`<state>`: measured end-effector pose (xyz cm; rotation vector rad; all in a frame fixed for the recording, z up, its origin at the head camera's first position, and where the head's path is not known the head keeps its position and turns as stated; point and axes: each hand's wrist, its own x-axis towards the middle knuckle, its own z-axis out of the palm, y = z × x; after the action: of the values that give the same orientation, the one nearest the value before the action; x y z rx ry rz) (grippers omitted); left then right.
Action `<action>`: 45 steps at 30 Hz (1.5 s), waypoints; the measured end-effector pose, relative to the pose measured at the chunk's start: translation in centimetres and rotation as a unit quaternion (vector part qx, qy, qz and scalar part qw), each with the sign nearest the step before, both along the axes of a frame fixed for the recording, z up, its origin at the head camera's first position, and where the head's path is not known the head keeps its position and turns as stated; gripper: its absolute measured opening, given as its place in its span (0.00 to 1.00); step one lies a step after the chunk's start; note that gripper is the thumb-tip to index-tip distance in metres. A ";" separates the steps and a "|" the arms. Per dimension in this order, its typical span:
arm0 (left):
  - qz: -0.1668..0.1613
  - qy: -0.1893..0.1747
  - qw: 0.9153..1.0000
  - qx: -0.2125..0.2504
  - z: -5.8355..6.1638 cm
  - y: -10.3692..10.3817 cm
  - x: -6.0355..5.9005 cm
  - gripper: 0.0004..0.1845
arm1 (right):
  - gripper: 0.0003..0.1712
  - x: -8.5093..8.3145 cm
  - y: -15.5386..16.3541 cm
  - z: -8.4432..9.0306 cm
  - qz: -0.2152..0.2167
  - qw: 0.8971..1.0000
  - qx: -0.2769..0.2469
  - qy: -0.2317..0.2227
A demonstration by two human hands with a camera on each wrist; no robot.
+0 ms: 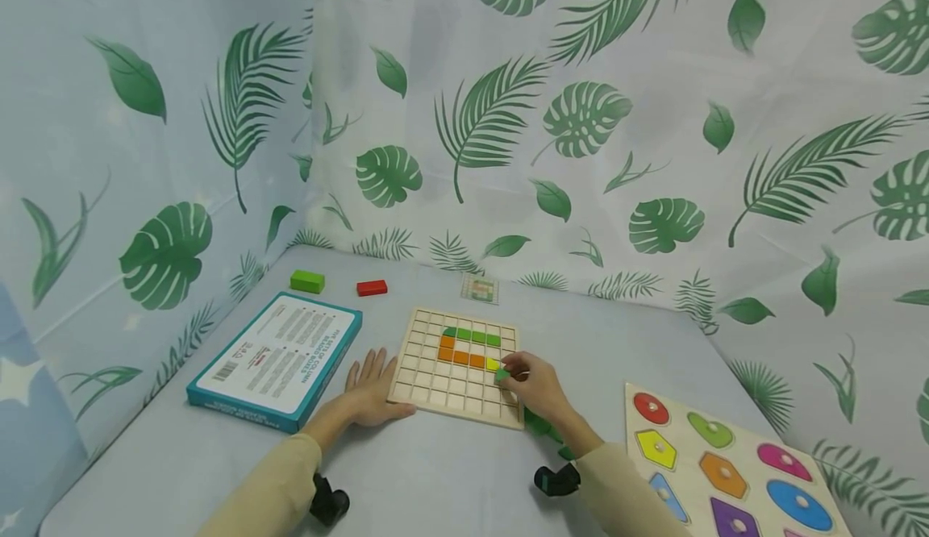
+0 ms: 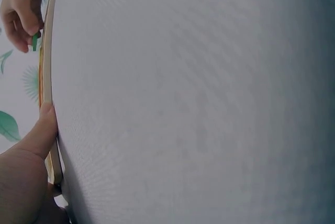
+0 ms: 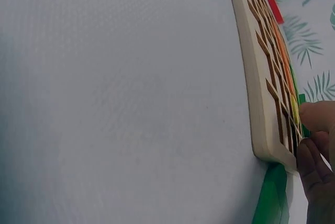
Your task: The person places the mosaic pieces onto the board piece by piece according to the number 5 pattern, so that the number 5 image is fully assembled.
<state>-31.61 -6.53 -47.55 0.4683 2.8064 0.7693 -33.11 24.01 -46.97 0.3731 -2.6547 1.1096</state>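
Observation:
A wooden grid board (image 1: 450, 388) lies on the table, with a row of green tiles (image 1: 472, 336), a bent row of orange tiles (image 1: 461, 356) and a yellow tile (image 1: 493, 364) in its squares. Over its right side, my right hand (image 1: 539, 388) pinches a small green tile (image 1: 501, 375) between thumb and fingers, just beside the yellow tile. My left hand (image 1: 372, 392) rests at the board's left edge with fingers stretched out; in the left wrist view its thumb (image 2: 42, 132) touches the board's side. More green pieces (image 1: 539, 424) lie partly hidden beneath the right hand, by the board's near right corner.
Left of the board lies a blue and white box (image 1: 283, 355). Behind are a light green block (image 1: 308, 281), a red block (image 1: 372, 288) and a small pattern card (image 1: 481, 288). A puzzle board with coloured knobbed shapes (image 1: 685, 460) sits at the right.

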 end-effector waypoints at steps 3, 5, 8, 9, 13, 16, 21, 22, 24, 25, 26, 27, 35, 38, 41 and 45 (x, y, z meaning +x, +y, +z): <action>-0.002 -0.001 1.000 -0.002 0.3 0.1 0.1 0.51 | 0.16 0.0 -0.4 -0.1 0.003 1.000 0.002 0.000; 0.000 -0.003 1.000 -0.008 0.5 0.1 0.2 0.51 | 0.16 0.0 -0.7 -0.2 0.005 1.000 0.006 0.006; 0.002 -0.001 1.000 -0.010 0.8 0.2 0.4 0.50 | 0.16 -0.1 -1.0 -0.3 0.012 1.000 0.011 0.016; 0.002 -0.002 1.000 -0.012 0.9 0.2 0.4 0.50 | 0.16 -0.1 -1.0 -0.4 0.014 1.000 0.015 0.020; 0.001 -0.004 1.000 -0.012 1.1 0.1 0.5 0.49 | 0.16 -0.3 -1.2 -0.7 0.014 0.999 0.022 0.022; 0.000 -0.003 1.000 -0.012 1.2 0.1 0.7 0.49 | 0.16 -0.3 -1.3 -0.8 0.015 0.999 0.019 0.021; 0.000 -0.002 1.000 -0.011 1.1 0.2 0.6 0.49 | 0.15 -0.3 -1.2 -0.8 0.024 0.999 0.017 0.028; 0.001 -0.002 1.000 -0.012 0.9 0.2 0.5 0.49 | 0.15 -0.2 -1.2 -0.8 0.024 0.999 0.017 0.030; 0.002 -0.002 1.000 -0.015 0.4 0.2 0.1 0.50 | 0.15 -0.2 -1.1 -0.6 0.019 0.999 0.013 0.029; 0.003 0.000 1.000 -0.013 0.1 0.2 -0.1 0.50 | 0.14 -0.2 -1.0 -0.6 0.016 0.999 0.011 0.028; 0.003 0.002 1.000 -0.015 -0.2 0.2 -0.2 0.51 | 0.14 -0.2 -0.8 -0.5 0.011 1.000 0.011 0.027; 0.004 0.005 1.000 -0.017 -0.4 0.2 -0.3 0.51 | 0.14 -0.1 -0.6 -0.4 0.008 1.000 0.009 0.026; 0.004 -0.008 1.000 -0.017 0.3 0.1 0.0 0.51 | 0.13 0.8 1.5 0.6 0.004 1.000 -0.005 0.014; 0.003 -0.012 1.000 -0.022 0.8 0.1 0.2 0.51 | 0.13 1.2 2.2 0.9 0.003 1.000 -0.003 0.002; 0.002 -0.008 1.000 -0.023 1.0 0.1 0.3 0.50 | 0.13 1.6 2.8 1.1 0.002 1.000 0.004 -0.008; 0.000 -0.005 1.000 -0.024 1.0 0.0 0.4 0.50 | 0.12 2.1 3.7 1.0 -0.014 1.000 0.015 -0.019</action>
<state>-31.17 -6.50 -46.52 0.4554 2.8088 0.7006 -30.99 27.68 -45.97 0.3234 -2.7032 1.0810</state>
